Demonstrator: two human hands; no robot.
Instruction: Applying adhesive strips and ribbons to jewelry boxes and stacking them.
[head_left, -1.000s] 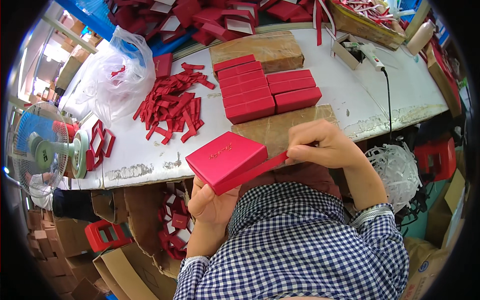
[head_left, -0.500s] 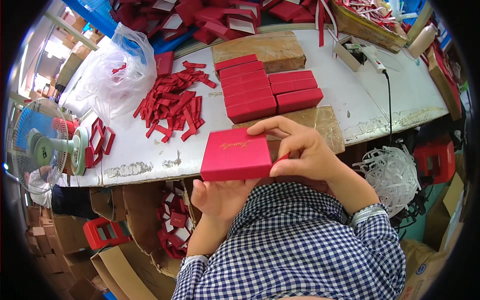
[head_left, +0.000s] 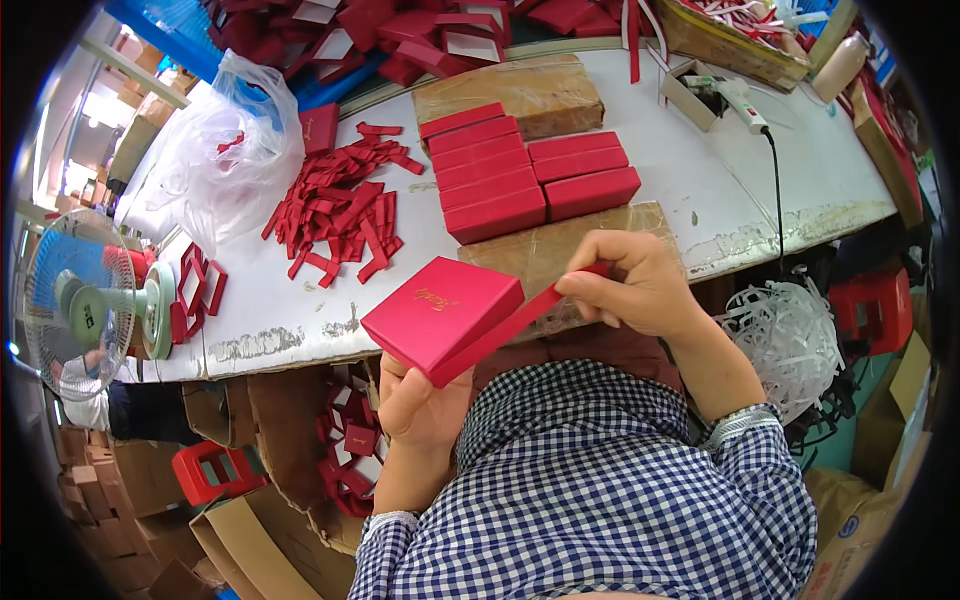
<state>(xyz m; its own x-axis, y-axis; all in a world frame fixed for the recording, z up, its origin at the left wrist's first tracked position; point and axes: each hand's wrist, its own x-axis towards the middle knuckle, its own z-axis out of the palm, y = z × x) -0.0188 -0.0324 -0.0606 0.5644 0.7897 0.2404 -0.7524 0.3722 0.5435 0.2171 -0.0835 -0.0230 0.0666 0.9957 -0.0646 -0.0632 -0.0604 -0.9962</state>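
Observation:
A flat red gift box point(head_left: 440, 310) with gold lettering on its lid lies tilted in my left hand point(head_left: 420, 410), whose fingers and thumb support it from below at the near corner. From the box's near side a red ribbon point(head_left: 522, 318) stretches up and to the right. Its far end is pinched between the thumb and fingers of my right hand point(head_left: 640, 285), which is apart from the box. Just beyond my hands, closed red boxes point(head_left: 495, 205) stand in two rows on the table. To their left spreads a heap of short red ribbon strips point(head_left: 345, 200).
On the white table point(head_left: 730, 210) lie taped brown cardboard blocks point(head_left: 520, 95), a clear plastic bag point(head_left: 225, 150) and a power strip point(head_left: 735, 105). A fan point(head_left: 90, 295) stands left. More red boxes point(head_left: 355, 25) pile at the back; an open carton point(head_left: 290, 440) sits below the table edge.
My right hand has left the box and moved right, drawing the ribbon out straight. The box has turned and shifted left in my left hand.

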